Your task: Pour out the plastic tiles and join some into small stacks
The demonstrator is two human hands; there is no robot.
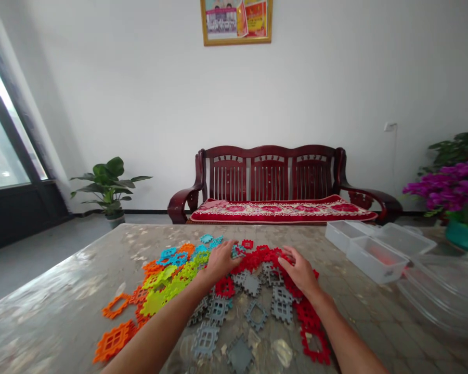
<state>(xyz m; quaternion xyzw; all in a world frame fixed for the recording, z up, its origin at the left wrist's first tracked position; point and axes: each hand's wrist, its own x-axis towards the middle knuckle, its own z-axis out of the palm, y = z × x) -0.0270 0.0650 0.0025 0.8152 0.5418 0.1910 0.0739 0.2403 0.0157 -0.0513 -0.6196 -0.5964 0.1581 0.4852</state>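
Behind the desk (62,283), a wooden sofa (271,174) is standing. On the desk's right, clear boxes (374,266) are sitting. Over its middle, the left hand (221,258) and right hand (299,271) are curving loosely, any grip impossible to tell; beneath them, colored pieces (251,284) are lying.

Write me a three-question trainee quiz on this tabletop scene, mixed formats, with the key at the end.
1. Multiple choice. What colour are the flat, toothed plastic tiles nearest the person's right hand?
a) orange
b) red
c) lime green

2. True or false. A dark-red wooden bench with a slatted back stands beyond the glossy, grey-brown table.

3. Fill in the blank. The rectangular, translucent plastic boxes stand to the ____ of the tiles, as the person sees them.

Key: 1. b; 2. true; 3. right.
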